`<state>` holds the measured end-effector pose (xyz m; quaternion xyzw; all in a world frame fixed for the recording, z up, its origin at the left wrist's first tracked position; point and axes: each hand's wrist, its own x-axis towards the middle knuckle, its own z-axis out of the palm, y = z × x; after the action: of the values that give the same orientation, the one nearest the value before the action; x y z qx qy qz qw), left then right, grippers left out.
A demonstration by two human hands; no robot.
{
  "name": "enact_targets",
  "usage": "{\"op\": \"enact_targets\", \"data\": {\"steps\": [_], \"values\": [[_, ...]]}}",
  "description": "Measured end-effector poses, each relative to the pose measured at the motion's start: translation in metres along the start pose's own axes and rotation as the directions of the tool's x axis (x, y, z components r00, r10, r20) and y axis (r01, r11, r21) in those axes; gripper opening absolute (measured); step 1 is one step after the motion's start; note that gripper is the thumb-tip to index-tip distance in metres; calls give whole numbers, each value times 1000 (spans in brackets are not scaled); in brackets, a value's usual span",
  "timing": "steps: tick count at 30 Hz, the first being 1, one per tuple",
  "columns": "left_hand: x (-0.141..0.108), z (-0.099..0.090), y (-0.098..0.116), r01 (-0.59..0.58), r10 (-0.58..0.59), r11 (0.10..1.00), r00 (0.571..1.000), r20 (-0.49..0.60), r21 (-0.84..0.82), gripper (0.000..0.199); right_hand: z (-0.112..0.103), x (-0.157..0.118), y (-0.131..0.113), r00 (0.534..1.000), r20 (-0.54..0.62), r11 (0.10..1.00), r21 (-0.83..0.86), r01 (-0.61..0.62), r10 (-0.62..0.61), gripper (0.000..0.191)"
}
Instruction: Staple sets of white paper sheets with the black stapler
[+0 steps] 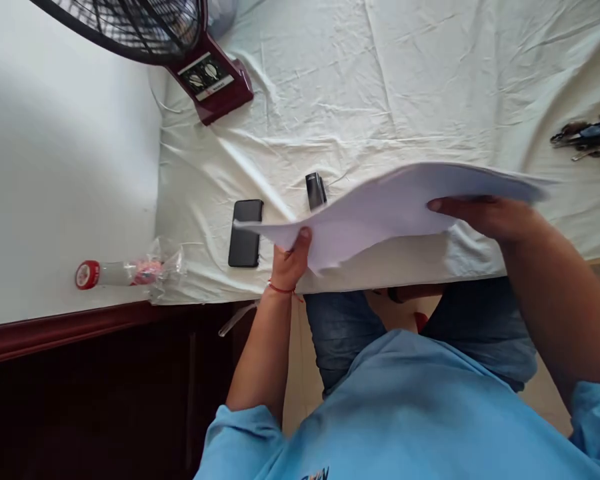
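A stack of white paper (375,210) is held up over the near edge of the table, bent in a wave and slightly blurred. My left hand (291,259) grips its left part, thumb on the near face and a red string round the wrist. Farther along, my right hand (490,215) pinches the right part with the thumb on top; its other fingers are hidden behind the sheets. Just beyond the paper lies a small black object that looks like a stapler (315,191), partly covered by it. A black phone (246,233) rests left of my left hand.
A white cloth (330,100) with wrinkles covers the table. At the back left stands a dark red fan (225,83). A bottle-like container with a red cap (115,273) lies at the left beside clear plastic. Keys (587,137) lie at the far right.
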<state>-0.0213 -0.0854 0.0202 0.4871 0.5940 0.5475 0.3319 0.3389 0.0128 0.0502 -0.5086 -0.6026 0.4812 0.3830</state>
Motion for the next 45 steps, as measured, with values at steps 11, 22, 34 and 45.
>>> {"op": "enact_targets", "data": {"steps": [11, 22, 34, 45], "values": [[-24, 25, 4, 292, -287, 946, 956, 59, -140, 60, -3, -14, 8, 979, -133, 975, 183, -126, 152, 51], [-10, 16, 2, -6, 6, 1000, 993, 117, 4, 58, -11, -56, 16, 872, 16, 836, 274, -475, 490, 53], [-14, 16, -11, -27, -49, 927, 980, 194, 375, 31, -19, -58, 23, 928, -35, 916, -154, -371, 370, 57], [-11, 16, -7, 24, -119, 924, 966, 228, 381, 31, -22, -33, 22, 957, -60, 830, -483, -278, 285, 40]]}}
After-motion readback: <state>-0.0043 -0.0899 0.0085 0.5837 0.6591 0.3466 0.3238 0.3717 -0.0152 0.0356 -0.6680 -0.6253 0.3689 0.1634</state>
